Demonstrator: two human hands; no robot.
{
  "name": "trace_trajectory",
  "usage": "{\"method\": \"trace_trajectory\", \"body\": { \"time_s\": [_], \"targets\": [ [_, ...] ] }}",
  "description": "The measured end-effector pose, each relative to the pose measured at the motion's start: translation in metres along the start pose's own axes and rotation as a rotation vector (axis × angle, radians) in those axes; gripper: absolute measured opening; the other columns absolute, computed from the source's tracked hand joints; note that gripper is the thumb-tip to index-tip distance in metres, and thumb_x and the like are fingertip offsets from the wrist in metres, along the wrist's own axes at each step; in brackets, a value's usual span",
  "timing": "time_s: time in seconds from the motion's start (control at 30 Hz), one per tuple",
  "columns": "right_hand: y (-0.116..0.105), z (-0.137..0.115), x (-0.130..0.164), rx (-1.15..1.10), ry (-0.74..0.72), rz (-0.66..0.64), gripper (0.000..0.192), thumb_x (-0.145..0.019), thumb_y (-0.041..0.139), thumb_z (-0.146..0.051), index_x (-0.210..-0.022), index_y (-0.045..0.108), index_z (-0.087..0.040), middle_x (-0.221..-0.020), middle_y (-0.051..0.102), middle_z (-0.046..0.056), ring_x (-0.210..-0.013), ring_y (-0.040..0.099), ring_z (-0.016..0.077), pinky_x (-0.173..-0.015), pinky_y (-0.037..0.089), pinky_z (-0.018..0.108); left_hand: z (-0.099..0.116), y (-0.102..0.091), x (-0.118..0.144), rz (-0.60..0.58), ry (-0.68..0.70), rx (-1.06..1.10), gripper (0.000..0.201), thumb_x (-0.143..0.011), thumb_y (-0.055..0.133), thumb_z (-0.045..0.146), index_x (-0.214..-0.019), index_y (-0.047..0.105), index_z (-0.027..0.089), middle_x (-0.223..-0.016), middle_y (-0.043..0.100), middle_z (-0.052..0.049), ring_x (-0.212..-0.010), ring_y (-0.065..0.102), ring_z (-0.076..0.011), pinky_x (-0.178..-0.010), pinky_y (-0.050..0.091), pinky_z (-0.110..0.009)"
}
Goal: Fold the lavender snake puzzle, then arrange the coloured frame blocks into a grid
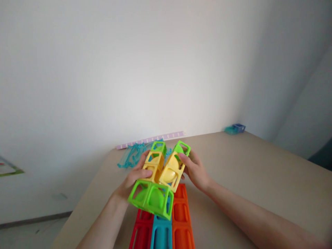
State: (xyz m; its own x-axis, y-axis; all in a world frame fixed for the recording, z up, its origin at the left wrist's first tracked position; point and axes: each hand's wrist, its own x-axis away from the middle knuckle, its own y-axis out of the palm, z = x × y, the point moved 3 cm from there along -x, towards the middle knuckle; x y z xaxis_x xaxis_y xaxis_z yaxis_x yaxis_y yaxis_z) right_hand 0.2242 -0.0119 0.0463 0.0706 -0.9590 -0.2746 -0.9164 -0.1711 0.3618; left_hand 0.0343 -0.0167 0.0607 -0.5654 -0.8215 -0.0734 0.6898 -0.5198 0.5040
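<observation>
Beige table [246,166] by a white wall: your left hand [133,180] and right hand [195,169] both clasp the yellow-green cube cluster [160,176], steadying it above the red, blue, orange columns [166,224].

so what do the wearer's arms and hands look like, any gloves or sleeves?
Both bare: the left hand and right hand have no gloves, and no rings show. Forearms are uncovered to the frame's edge: no sleeves, watch or bands visible.
</observation>
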Motion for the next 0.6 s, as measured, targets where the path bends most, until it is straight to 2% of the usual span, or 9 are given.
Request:
{"method": "trace_trajectory", "body": {
  "time_s": [0.1,0.2,0.3,0.43,0.6],
  "targets": [
    [-0.004,-0.002,-0.001,0.168,0.027,0.021,0.039,-0.081,0.064,-0.047,-0.105,0.047,-0.022,-0.060,0.052,-0.009,-0.036,0.045,0.0056,-0.029,0.035,0.015,-0.004,0.006,-0.001,-0.024,-0.050,-0.053,0.090,-0.070,0.068,0.010,-0.141,0.020,0.037,-0.117,0.065,-0.005,-0.087,0.070,-0.0245,-0.070,0.058,-0.035],
    [-0.001,-0.005,0.001,0.247,0.031,-0.002,0.040,-0.081,0.064,-0.049,-0.103,0.045,-0.021,-0.057,0.052,-0.010,-0.032,0.045,0.0064,-0.028,0.038,0.016,-0.004,0.011,-0.001,0.022,-0.081,-0.123,0.092,-0.068,0.074,0.012,-0.139,0.021,0.036,-0.118,0.064,-0.006,-0.088,0.070,-0.0257,-0.071,0.058,-0.036],
    [0.004,-0.007,0.003,0.277,0.033,-0.022,0.040,-0.081,0.063,-0.049,-0.101,0.043,-0.021,-0.055,0.052,-0.010,-0.031,0.047,0.0077,-0.028,0.039,0.017,-0.003,0.014,-0.001,0.051,-0.108,-0.141,0.098,-0.060,0.081,0.014,-0.138,0.024,0.034,-0.120,0.063,-0.008,-0.088,0.070,-0.0266,-0.068,0.058,-0.034],
    [0.006,-0.006,0.005,0.296,0.033,-0.018,0.038,-0.082,0.063,-0.048,-0.100,0.043,-0.021,-0.055,0.055,-0.009,-0.031,0.049,0.0086,-0.028,0.040,0.018,-0.001,0.017,0.000,0.047,-0.126,-0.128,0.106,-0.056,0.082,0.012,-0.139,0.021,0.036,-0.120,0.062,-0.008,-0.090,0.069,-0.0277,-0.068,0.058,-0.036],
    [0.006,-0.002,0.007,0.242,-0.065,0.105,0.039,-0.079,0.067,-0.044,-0.102,0.043,-0.022,-0.060,0.056,-0.009,-0.036,0.051,0.0088,-0.032,0.045,0.020,0.001,0.020,0.002,0.081,-0.144,-0.125,0.096,-0.060,0.077,0.008,-0.136,0.025,0.034,-0.118,0.064,-0.007,-0.090,0.070,-0.0276,-0.069,0.059,-0.037]
  ]
}}
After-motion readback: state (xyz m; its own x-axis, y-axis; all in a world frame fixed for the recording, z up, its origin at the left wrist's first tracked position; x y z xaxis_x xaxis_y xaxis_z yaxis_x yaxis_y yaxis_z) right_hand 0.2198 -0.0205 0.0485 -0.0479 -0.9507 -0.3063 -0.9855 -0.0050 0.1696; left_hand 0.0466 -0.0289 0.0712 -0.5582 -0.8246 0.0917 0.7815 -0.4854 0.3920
